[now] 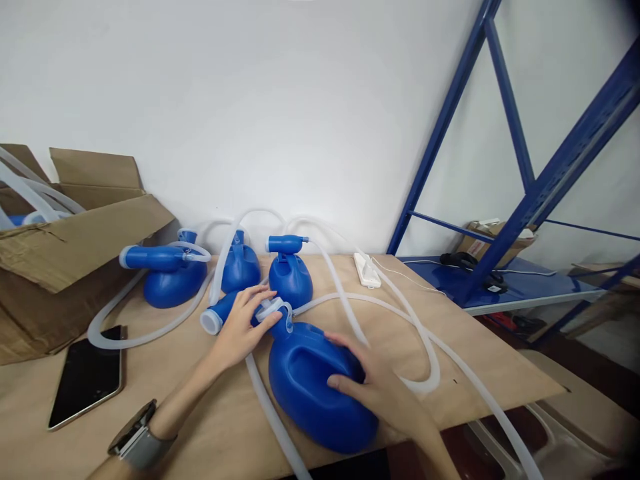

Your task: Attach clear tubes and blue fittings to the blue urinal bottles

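Observation:
A large blue plastic urinal bottle lies at the front of the table, its neck towards the far left. My left hand has its thumb and fingers closed about the translucent cap at that neck. My right hand grips the bottle's right side, thumb and fingers around its raised handle; the palm is slightly blurred. Just beyond my left hand is a blue tube-shaped piece with a white end, partly hidden by the fingers. A clear hose runs beneath my left wrist to the front edge.
Behind stand more blue bottles with looping hoses. An open cardboard box sits left, near a phone. A white power strip lies at the back. Blue shelving rises to the right.

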`<state>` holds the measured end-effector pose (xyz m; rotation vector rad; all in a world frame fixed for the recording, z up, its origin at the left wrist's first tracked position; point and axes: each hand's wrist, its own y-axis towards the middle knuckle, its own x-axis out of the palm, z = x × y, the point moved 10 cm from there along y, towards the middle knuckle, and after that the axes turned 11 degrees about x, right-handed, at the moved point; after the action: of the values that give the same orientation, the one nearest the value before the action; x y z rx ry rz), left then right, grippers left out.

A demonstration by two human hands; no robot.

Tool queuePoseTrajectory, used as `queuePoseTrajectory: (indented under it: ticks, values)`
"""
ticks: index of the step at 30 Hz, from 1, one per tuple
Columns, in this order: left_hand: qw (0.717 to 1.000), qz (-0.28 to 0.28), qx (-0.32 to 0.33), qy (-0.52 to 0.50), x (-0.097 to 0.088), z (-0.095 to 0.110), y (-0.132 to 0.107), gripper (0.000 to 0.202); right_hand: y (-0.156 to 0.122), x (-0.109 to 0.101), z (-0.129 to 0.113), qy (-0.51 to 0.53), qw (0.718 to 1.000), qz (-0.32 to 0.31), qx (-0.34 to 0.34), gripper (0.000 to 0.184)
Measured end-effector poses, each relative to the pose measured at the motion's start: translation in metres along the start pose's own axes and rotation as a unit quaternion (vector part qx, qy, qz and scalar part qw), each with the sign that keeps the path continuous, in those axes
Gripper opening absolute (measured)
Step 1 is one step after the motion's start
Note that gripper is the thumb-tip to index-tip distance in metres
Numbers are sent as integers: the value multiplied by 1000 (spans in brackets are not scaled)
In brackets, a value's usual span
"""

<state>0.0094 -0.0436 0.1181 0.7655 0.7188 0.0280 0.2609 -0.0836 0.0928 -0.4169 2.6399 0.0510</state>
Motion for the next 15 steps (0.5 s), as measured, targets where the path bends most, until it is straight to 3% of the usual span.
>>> queuePoseTrajectory:
  ticks: [5,11,15]
  values:
    - [995,68,-64,33,-13,-39,-26,50,-12,1,23,6,997,62,37,52]
    - [978,-46,-66,194,20,-72,-39,47,-9,-28,42,41,982,175,53,58]
    - [970,-84,-40,223,27,-79,-46,62,-15,-51,57,38,966,249,60,58]
